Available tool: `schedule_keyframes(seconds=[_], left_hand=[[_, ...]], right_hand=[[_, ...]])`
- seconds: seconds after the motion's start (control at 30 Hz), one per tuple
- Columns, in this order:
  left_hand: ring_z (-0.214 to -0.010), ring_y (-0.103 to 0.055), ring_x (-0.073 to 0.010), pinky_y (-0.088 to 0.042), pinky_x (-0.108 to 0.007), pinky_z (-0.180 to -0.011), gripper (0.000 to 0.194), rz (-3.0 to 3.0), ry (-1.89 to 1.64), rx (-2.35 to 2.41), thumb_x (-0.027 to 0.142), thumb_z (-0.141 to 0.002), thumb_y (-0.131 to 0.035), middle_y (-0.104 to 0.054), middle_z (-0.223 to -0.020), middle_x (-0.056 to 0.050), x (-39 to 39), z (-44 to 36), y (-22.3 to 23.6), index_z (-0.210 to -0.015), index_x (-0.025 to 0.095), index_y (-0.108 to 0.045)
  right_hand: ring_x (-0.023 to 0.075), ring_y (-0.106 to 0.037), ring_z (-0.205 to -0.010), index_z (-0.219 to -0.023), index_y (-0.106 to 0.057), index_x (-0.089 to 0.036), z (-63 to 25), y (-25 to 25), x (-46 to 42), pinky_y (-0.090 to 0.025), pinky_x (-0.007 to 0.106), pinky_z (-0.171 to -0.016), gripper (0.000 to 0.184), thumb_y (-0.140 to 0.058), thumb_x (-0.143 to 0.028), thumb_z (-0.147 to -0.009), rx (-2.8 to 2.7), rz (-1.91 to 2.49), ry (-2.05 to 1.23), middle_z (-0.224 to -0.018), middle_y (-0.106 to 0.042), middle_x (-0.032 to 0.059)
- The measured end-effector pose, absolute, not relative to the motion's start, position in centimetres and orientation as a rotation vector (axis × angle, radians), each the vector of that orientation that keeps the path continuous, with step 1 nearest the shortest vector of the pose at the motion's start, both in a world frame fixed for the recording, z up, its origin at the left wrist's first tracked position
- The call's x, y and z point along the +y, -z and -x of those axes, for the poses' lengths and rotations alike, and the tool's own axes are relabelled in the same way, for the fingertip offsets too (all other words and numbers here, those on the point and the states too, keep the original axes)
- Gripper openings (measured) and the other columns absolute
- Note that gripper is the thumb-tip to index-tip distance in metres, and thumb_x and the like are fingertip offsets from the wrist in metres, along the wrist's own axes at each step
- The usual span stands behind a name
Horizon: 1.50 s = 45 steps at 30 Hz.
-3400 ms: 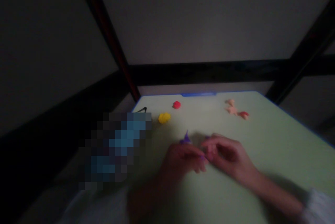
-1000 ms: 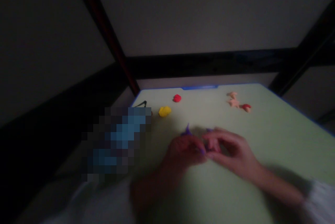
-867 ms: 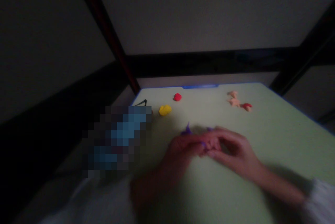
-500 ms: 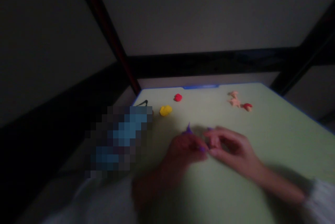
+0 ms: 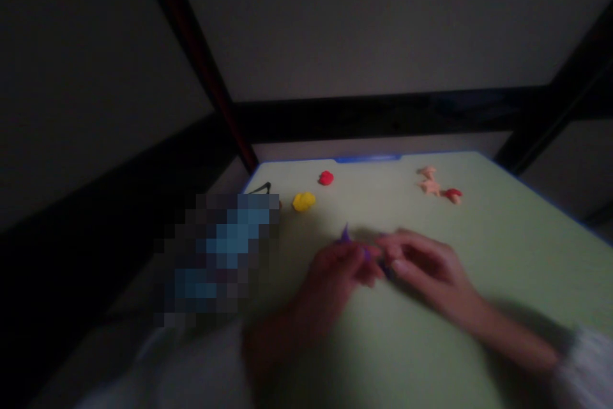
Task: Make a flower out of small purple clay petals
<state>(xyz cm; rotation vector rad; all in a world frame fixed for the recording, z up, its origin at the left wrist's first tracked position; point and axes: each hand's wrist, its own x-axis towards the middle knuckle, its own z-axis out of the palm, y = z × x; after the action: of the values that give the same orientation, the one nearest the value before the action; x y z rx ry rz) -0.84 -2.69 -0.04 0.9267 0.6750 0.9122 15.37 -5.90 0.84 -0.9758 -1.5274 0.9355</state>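
Observation:
My left hand [image 5: 332, 275] is closed, its thumb and fingers pinching a bit of purple modelling clay [image 5: 366, 253]. A pointed purple tip [image 5: 345, 232] sticks up behind its knuckles; whether it joins the pinched bit is hidden. Close by on the right, my right hand [image 5: 428, 265] has its thumb and fingertips pressed together. Dark purple clay [image 5: 385, 268] shows at those fingertips, blurred and mostly covered. Both hands are just above the table, their fingertips almost touching.
The pale green table [image 5: 517, 256] has a blue edge. A yellow clay lump [image 5: 303, 201] and a red clay lump [image 5: 326, 178] lie beyond my left hand. Peach-coloured clay shapes [image 5: 430, 187] and a red-and-peach piece [image 5: 453, 194] lie at the far right. A pixelated area [image 5: 230, 243] covers the left side.
My left thumb has shifted up and over the purple clay, and its fingers have turned slightly. The right fingertips have moved a little; the clay lumps on the table stay put.

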Motion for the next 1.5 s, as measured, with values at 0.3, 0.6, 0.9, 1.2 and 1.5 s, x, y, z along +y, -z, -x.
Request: schedule_keyframes(seconds=[0.3, 0.6, 0.9, 1.2, 1.5], left_hand=[[-0.053, -0.045, -0.0095, -0.033, -0.023, -0.057, 0.022, -0.985, -0.876, 0.642, 0.028, -0.054, -0.077, -0.056, -0.054, 0.003, -2.6, 1.2, 0.4, -0.058, 0.016, -0.059], [-0.06, -0.047, -0.0115, -0.034, -0.024, -0.059, 0.013, -1.069, -0.849, 0.682, 0.023, -0.058, -0.073, -0.06, -0.063, 0.001, -2.7, 1.2, 0.0, -0.067, 0.017, -0.068], [-0.055, -0.043, -0.0098, -0.032, -0.023, -0.057, 0.025, -1.027, -0.926, 0.665, 0.04, -0.072, -0.064, -0.054, -0.055, 0.001, -2.4, 1.1, 1.0, -0.067, 0.016, -0.069], [-0.053, -0.041, -0.0085, -0.031, -0.022, -0.054, 0.011, -1.081, -0.877, 0.61, 0.019, -0.057, -0.071, -0.052, -0.054, 0.004, -2.3, 1.3, 0.4, -0.056, 0.014, -0.06], [-0.062, -0.05, -0.0124, -0.037, -0.025, -0.063, 0.009, -1.13, -0.824, 0.652, 0.023, -0.066, -0.067, -0.058, -0.061, 0.0, -2.3, 1.3, 0.3, -0.067, 0.015, -0.066]], right_hand=[[0.0122, -0.052, -0.065, -0.094, -0.065, -0.023, -15.3, -0.9, -6.0, -0.045, 0.023, -0.058, 0.015, -0.056, -0.028, -0.083, -1.548, 1.026, -0.866, -0.073, -0.056, 0.0003], [0.0117, -0.05, -0.065, -0.095, -0.064, -0.023, -15.3, -1.1, -5.9, -0.042, 0.022, -0.058, 0.015, -0.054, -0.027, -0.085, -1.551, 1.016, -0.913, -0.072, -0.055, 0.0], [0.011, -0.05, -0.062, -0.095, -0.066, -0.021, -15.3, -1.2, -5.9, -0.041, 0.022, -0.053, 0.018, -0.053, -0.03, -0.085, -1.511, 1.04, -0.941, -0.07, -0.055, 0.0001], [0.0088, -0.051, -0.056, -0.09, -0.068, -0.019, -15.2, -1.7, -4.3, -0.044, 0.019, -0.05, 0.02, -0.055, -0.033, -0.084, -1.389, 1.047, -0.952, -0.064, -0.058, -0.0005], [0.0061, -0.051, -0.058, -0.094, -0.068, -0.026, -16.0, -1.7, -5.4, -0.044, 0.013, -0.053, 0.017, -0.052, -0.028, -0.087, -1.42, 1.013, -0.952, -0.068, -0.058, -0.0023]])
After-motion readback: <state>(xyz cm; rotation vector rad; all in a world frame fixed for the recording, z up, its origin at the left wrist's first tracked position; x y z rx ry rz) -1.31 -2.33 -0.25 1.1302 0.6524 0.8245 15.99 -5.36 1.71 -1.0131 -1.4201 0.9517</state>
